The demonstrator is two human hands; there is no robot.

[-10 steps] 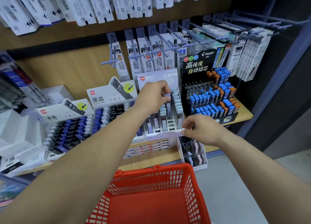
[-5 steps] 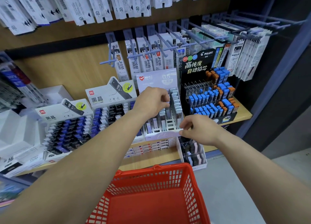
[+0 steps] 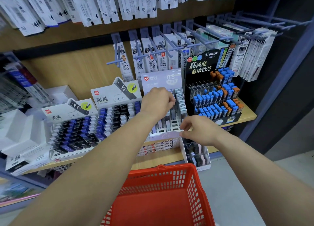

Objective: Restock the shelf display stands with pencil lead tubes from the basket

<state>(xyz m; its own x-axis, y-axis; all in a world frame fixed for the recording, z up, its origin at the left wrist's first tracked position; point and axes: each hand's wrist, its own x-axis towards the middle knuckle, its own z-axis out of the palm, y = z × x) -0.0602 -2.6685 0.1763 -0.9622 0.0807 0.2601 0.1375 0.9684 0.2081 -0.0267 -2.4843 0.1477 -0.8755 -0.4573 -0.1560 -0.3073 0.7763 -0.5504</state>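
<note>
The left hand [image 3: 158, 102] hovers low over the back rows of the lavender display stand [image 3: 161, 79], knuckles up and fingers curled down among the slots. This looks like the seating of a tube, though whatever the fingers hold is hidden, so I cannot tell if they grip one. The right hand [image 3: 199, 129] sits at the stand's front right corner, thumb and forefinger closed on its edge. This is probably to brace the light cardboard so it does not slide back on the shelf [image 3: 247, 114] under the push. Pale pencil lead tubes [image 3: 180, 105] stand in the right-hand columns; several front slots are bare. The red basket [image 3: 161, 171] waits directly below the arms, within easy reach, and no tubes show in the part of it in view.

Compared with a second ago, the left hand has sunk from the header card toward the slots — the bluish tube then visible at its fingertips is now out of sight — while the right hand has barely shifted.
</note>
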